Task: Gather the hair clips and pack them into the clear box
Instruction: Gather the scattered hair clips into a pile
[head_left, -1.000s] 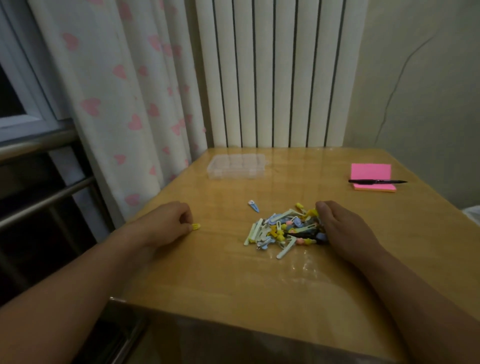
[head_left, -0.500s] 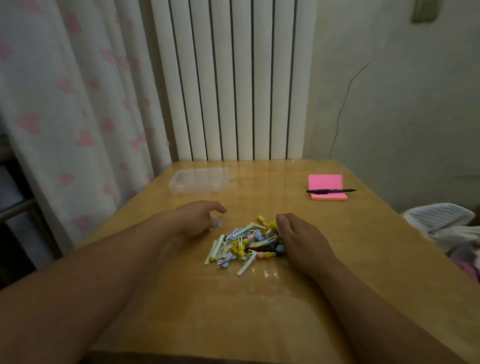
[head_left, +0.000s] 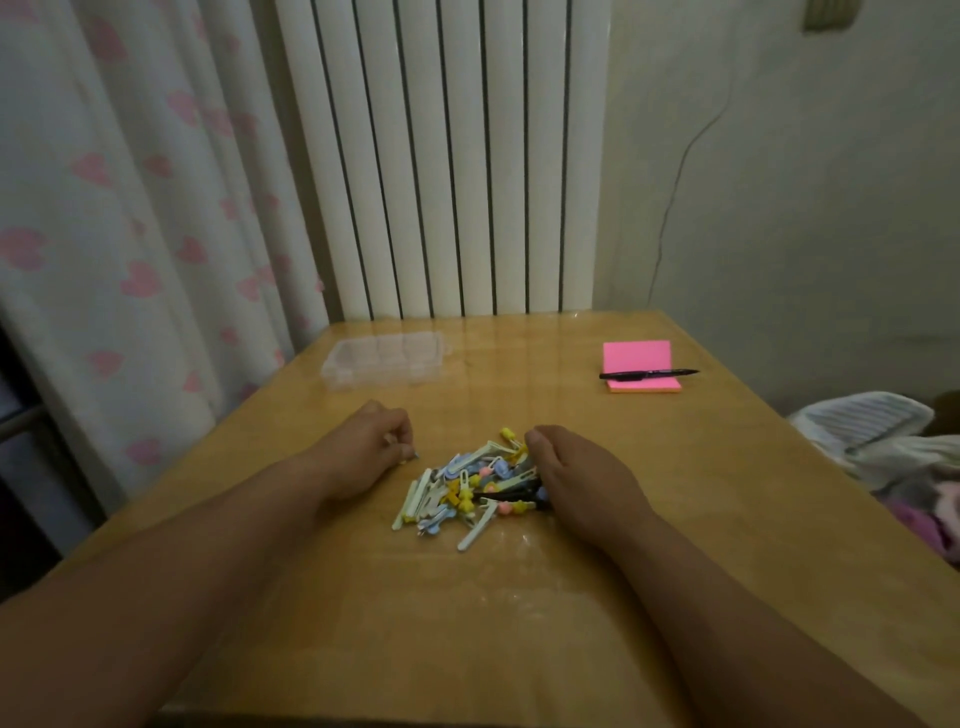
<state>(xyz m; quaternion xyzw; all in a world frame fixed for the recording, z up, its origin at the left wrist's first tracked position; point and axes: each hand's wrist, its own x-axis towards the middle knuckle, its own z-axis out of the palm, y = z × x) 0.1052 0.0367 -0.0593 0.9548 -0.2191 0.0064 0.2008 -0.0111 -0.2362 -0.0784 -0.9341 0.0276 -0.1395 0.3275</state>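
Table (head_left: 696, 483): far edge butts the radiator (head_left: 457, 182), left edge runs along the heart-print curtain (head_left: 130, 234), and a heap of laundry (head_left: 883, 441) sits just past the right edge. Both forearms cross the near edge.

Clear box (head_left: 382, 358): far-left corner, close to the curtain-side edge, lid down as far as I can tell. Bare tabletop between it and the hair clips (head_left: 467, 488), which lie in one loose pile at mid-table. Also bare wood from the pile out to the pink sticky pad (head_left: 641, 361) at far right, with a black pen (head_left: 649, 373) lying across the pad. Wide bare strip on the near side of the pile too.

Left hand (head_left: 371, 452): just left of the pile, not touching it, knuckles up, fingers curled tight. A small blue clip (head_left: 415, 456) pokes out at the fingertips, so it looks pinched. Can't see whether anything else is in the fist.

Right hand (head_left: 576, 478): on its edge against the pile's right side, fingers together and gently curved, cupping the clips. It touches them but grips nothing.
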